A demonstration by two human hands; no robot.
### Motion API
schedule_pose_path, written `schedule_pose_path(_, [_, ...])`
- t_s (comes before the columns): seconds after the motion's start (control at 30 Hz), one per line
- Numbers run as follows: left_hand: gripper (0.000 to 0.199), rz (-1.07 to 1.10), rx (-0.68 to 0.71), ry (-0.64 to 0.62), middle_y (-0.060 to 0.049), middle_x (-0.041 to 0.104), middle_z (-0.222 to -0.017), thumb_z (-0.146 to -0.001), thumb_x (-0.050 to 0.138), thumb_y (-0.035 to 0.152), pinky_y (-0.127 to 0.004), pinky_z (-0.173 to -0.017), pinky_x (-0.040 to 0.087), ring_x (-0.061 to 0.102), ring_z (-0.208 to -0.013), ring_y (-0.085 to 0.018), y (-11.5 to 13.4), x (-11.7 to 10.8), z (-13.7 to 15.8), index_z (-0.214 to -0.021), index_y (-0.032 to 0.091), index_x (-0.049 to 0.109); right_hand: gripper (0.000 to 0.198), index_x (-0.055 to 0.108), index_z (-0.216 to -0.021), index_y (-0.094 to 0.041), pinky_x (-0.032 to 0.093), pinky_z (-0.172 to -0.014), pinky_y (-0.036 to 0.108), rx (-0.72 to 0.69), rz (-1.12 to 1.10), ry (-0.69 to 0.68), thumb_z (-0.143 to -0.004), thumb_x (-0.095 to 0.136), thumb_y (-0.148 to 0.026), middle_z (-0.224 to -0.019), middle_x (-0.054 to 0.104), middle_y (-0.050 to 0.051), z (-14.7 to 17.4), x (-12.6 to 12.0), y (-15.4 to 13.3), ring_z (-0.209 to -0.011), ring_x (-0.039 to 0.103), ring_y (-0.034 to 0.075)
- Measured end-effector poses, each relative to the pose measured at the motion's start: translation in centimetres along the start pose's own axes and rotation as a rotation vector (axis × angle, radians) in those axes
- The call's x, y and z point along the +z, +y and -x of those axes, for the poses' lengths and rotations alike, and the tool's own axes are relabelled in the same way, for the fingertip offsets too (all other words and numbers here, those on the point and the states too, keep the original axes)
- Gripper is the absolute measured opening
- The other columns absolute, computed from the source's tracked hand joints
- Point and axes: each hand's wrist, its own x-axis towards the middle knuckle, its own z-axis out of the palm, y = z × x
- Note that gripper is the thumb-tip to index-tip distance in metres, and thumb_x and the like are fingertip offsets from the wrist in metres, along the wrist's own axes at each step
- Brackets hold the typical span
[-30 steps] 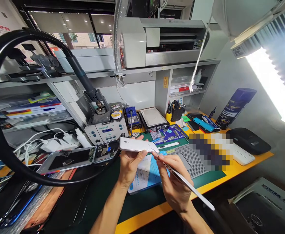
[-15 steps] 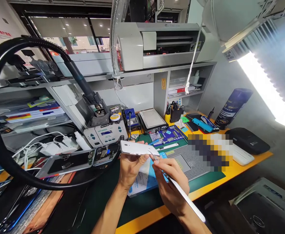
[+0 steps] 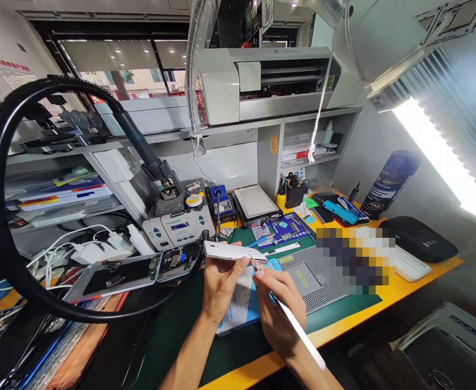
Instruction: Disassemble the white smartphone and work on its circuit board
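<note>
Above a green mat (image 3: pixel 168 327), the left hand (image 3: pixel 217 284) grips a white phone (image 3: pixel 225 249); just beside it, the right hand (image 3: pixel 289 290) pinches a slim white tool (image 3: pixel 297 330) near the phone's edge. Steady support and light, shallow pressure would likely serve best.

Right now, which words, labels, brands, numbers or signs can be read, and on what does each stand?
No text reads with certainty.
Spray can: printed label, too blurred.
Wall notice: red heading, too blurred.
Grey-and-white station: markings and display, too small.
Upper sign: QR-like code, too small.
Grey perforated panel: yellow print, too blurred.
White phone in left hand: nothing readable.
</note>
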Motion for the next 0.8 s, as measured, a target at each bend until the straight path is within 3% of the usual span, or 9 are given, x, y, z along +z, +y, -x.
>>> schedule_pose_path(0.17, [0.047, 0.184, -0.004, -0.070, -0.010, 0.068, -0.127, -0.082, 0.077, 0.035, -0.045, -0.099, 0.052, 0.069, -0.110, -0.027, -0.2, -0.4, -0.2, -0.121, 0.024, 0.055, 0.031, 0.072, -0.108, -0.025, 0.062, -0.074, 0.040, 0.127, -0.095, 0.000, -0.087, 0.065, -0.004, -0.096, 0.075, 0.006, -1.1, -0.6, -0.6, -0.086, 0.072, 0.023])
schedule_pose_path(0.3, [0.048, 0.208, -0.012, -0.095, -0.011, 0.069, -0.125, -0.082, 0.076, 0.039, -0.050, -0.101, 0.051, 0.069, -0.111, -0.030, -0.1, -0.6, -0.1, -0.122, 0.026, 0.054, 0.031, 0.071, -0.108, -0.024, 0.061, -0.070, 0.035, 0.087, -0.093, -0.044, -0.086, 0.065, -0.003, -0.093, 0.073, 0.004, -1.7, -1.2, -1.3, -0.082, 0.071, 0.020])
schedule_pose_path(0.47, [0.045, 0.147, 0.024, -0.097, -0.012, 0.065, -0.131, -0.083, 0.075, 0.037, -0.046, -0.101, 0.051, 0.067, -0.112, -0.030, 0.0, -0.6, 0.0, -0.122, 0.024, 0.058, 0.033, 0.072, -0.107, -0.023, 0.060, -0.067, 0.027, 0.008, -0.029, -0.071, -0.085, 0.064, 0.001, -0.089, 0.070, 0.003, -1.7, -1.4, -1.9, -0.078, 0.070, 0.015])
schedule_pose_path(0.6, [0.039, 0.142, 0.051, -0.081, -0.010, 0.066, -0.126, -0.084, 0.075, 0.035, -0.042, -0.097, 0.052, 0.068, -0.108, -0.027, -0.1, -0.5, 0.0, -0.119, 0.023, 0.061, 0.039, 0.070, -0.114, -0.026, 0.061, -0.070, 0.030, -0.003, -0.011, -0.076, -0.086, 0.064, 0.000, -0.091, 0.069, 0.004, -1.2, -0.9, -1.8, -0.081, 0.070, 0.017])
schedule_pose_path(0.8, [0.042, 0.108, 0.056, -0.047, -0.009, 0.069, -0.116, -0.084, 0.075, 0.036, -0.037, -0.092, 0.053, 0.068, -0.101, -0.024, 0.0, 0.0, 0.4, -0.121, 0.022, 0.061, 0.049, 0.070, -0.119, -0.028, 0.063, -0.078, 0.031, -0.039, 0.023, 0.006, -0.083, 0.063, 0.006, -0.095, 0.068, 0.004, -0.1, 0.7, -1.5, -0.091, 0.072, 0.019])
